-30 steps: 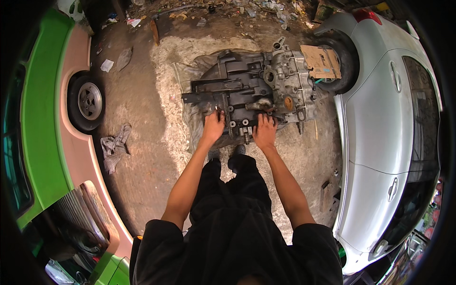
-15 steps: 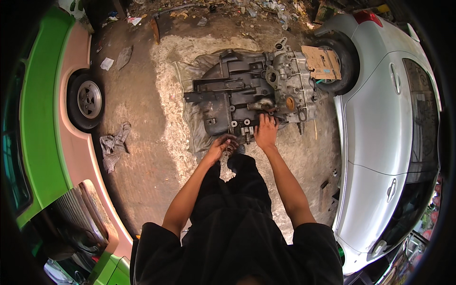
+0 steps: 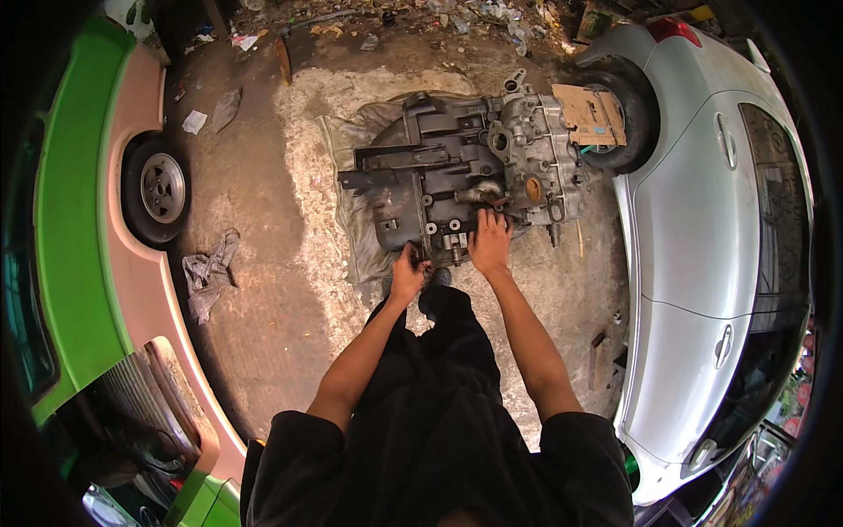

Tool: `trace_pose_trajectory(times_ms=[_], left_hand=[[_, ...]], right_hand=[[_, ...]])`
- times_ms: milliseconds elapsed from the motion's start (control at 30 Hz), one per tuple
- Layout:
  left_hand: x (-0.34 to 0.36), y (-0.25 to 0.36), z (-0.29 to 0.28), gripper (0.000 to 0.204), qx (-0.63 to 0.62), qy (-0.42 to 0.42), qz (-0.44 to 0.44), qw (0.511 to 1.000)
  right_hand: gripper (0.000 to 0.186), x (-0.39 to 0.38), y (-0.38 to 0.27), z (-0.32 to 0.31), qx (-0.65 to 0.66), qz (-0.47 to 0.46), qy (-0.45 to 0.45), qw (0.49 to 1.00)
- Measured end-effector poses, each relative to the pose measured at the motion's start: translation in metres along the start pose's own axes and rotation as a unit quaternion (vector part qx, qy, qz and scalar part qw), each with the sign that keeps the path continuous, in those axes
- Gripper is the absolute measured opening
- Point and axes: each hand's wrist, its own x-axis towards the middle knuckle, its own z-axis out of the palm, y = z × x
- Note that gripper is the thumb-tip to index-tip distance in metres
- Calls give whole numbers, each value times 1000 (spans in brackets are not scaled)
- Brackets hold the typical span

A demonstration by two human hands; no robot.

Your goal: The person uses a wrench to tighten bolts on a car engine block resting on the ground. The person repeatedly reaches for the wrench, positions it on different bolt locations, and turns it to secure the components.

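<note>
A large engine (image 3: 409,206) lies in front of me, with a black sump and cover on its left part and bare grey metal on its right. My left hand (image 3: 408,276) is at the engine's near edge, beside the black sump, with its fingers curled in; whatever they hold, if anything, is hidden. Resting on the near right part of the engine, my right hand (image 3: 490,241) has its fingers stretched out over the dark casing, next to a round brown-stained opening (image 3: 533,188).
A crumpled grey cloth sheet (image 3: 338,162) lies under the engine. A silver car (image 3: 689,237) stands at the right, cardboard (image 3: 590,114) leaning on its wheel. A green and pink vehicle (image 3: 83,202) is at the left, near a rag (image 3: 208,274). Litter (image 3: 474,19) covers the far ground.
My left hand has moved slightly away from me and left, up to the engine's near edge. My right hand stays on the engine. The view has shifted slightly.
</note>
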Motion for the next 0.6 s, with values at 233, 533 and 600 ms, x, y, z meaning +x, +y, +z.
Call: trace_pose_trajectory(times_ms=[233,533,600], left_hand=[[0,29,-12,41,45,-48,-28,997],[-5,40,-17,58,62,46,-57,995],[-5,39,-22,54,44,77,-74,993]], right_hand=[[52,0,0,0,20,-2,4,1000],[52,1,-1,-2,18,1,6,1000],[52,0,0,-2,21,1,8,1000]])
